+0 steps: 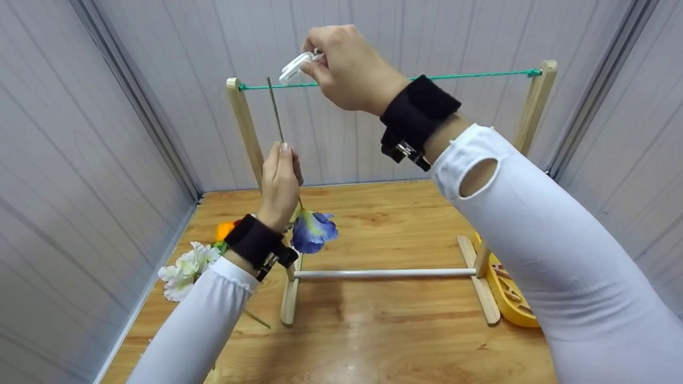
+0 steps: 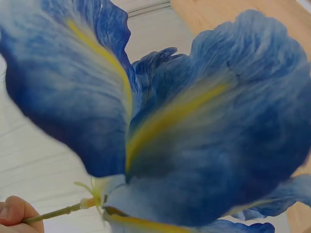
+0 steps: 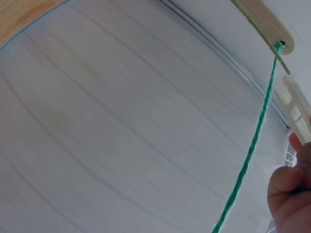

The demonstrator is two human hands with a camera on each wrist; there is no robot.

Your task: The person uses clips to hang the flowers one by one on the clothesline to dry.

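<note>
Left fingers (image 1: 284,160) pinched round green stem (image 1: 276,109) of blue artificial iris (image 1: 313,230), bloom hung head-down below left hand (image 1: 279,186), stem tip raised up to green cord (image 1: 469,76). In left wrist view, blue petals with yellow streaks filled frame, one fingertip (image 2: 14,213) pressed on stem at lower left corner.

Right fingers (image 3: 289,189) curled and pinched on white plastic clothespin (image 1: 297,65), held just above cord, close to stem tip. Right hand (image 1: 349,69) raised over left end of line. Whether clip touched cord: cannot tell. In right wrist view, clip body seen beside cord, cord run up to hole in wooden post.

Cord strung taut between two uprights of wooden rack (image 1: 244,125), white crossbar (image 1: 384,273) low between its feet. Rack stood on wooden surface (image 1: 395,330).

White artificial flowers (image 1: 184,269) and an orange bloom (image 1: 224,230) lay on surface at left, behind left wrist. Yellow tray (image 1: 515,309) with clothespins sat on surface at right, partly hidden by right sleeve. Black wrist straps on both arms, white sleeves. Grey panelled walls around.
</note>
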